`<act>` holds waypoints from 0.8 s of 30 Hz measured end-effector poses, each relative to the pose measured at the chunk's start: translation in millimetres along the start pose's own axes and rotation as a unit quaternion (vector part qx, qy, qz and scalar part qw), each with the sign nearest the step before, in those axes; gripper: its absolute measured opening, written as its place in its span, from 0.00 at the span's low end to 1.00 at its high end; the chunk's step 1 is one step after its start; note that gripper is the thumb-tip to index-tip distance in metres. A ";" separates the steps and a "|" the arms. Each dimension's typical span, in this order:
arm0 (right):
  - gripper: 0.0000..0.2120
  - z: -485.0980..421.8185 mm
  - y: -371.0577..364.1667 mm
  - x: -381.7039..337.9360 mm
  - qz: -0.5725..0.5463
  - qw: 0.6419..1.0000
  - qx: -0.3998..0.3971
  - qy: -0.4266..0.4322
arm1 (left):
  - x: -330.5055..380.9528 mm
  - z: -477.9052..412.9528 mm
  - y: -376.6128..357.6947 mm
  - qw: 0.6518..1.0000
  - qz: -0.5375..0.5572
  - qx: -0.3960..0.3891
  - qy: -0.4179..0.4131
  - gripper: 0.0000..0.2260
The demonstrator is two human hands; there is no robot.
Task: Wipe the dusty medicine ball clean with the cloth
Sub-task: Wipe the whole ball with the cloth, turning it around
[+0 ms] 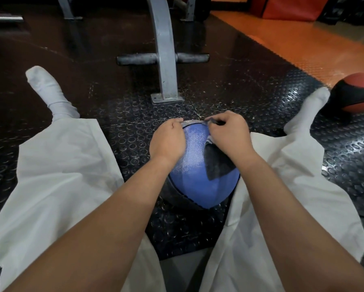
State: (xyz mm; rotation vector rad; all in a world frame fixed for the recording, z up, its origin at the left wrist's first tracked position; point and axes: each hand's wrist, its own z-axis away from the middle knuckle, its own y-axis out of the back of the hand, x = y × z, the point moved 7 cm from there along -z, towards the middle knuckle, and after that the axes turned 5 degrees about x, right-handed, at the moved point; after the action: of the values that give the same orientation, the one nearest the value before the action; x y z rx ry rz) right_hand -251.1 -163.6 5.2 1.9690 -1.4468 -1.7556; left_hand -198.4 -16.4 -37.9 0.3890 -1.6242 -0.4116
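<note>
cloth (217, 163) pinched in right fingers (222, 123) atop medicine ball (198, 184) | left fingers (175, 124) grip it

White lettering sits on the black band of the red ball (356, 95), well to the right of the right hand (229, 134). It is cut off by the frame edge and not legible. No other text can be read.

The floor (117, 114) is black rubber matting studded with raised circles, glossy where the light catches it. To the far right it meets a strip of orange flooring (303, 45). A grey metal upright (166, 60) stands at the centre on a bolted foot plate (167, 99), with a crossbar (134, 59) through it. More grey frame legs (66, 9) stand far left. A red and black ball (358, 93) lies on the right, and a red pad (286, 7) sits at the far right.
</note>
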 end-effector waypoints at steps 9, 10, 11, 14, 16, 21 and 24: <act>0.10 39.6 12.2 -21.4 -0.021 0.990 0.006 0.141 | -3.9 -15.9 -2.0 0.998 0.015 -0.056 -0.021 0.19; 0.10 32.1 8.5 -21.9 -0.011 0.991 -0.008 0.130 | -4.1 -15.0 -2.2 0.998 0.023 -0.056 -0.023 0.19; 0.10 23.2 4.6 -22.1 -0.003 0.994 -0.018 0.112 | -3.3 -13.7 -2.8 0.998 0.028 -0.057 -0.027 0.18; 0.10 5.3 -4.2 -24.6 0.010 0.996 -0.023 0.082 | -0.8 -12.3 -6.3 0.997 0.033 -0.065 -0.028 0.18; 0.10 10.7 -4.6 -24.8 0.003 0.996 -0.016 0.093 | 0.4 -17.3 -7.6 0.996 0.035 -0.072 -0.027 0.18; 0.11 60.3 8.0 -31.2 -0.041 0.977 0.008 0.210 | 0.3 -27.4 -12.0 0.993 0.042 -0.105 -0.034 0.17; 0.11 43.2 6.6 -29.2 -0.037 0.986 -0.016 0.163 | 1.4 -20.9 -13.7 0.993 0.043 -0.104 -0.040 0.17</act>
State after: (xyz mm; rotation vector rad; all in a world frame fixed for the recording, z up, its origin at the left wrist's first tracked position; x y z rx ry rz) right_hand -286.3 -126.2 16.3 2.1914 -1.2437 -1.3861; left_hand -177.6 -29.9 -41.6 0.1468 -1.6505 -0.5304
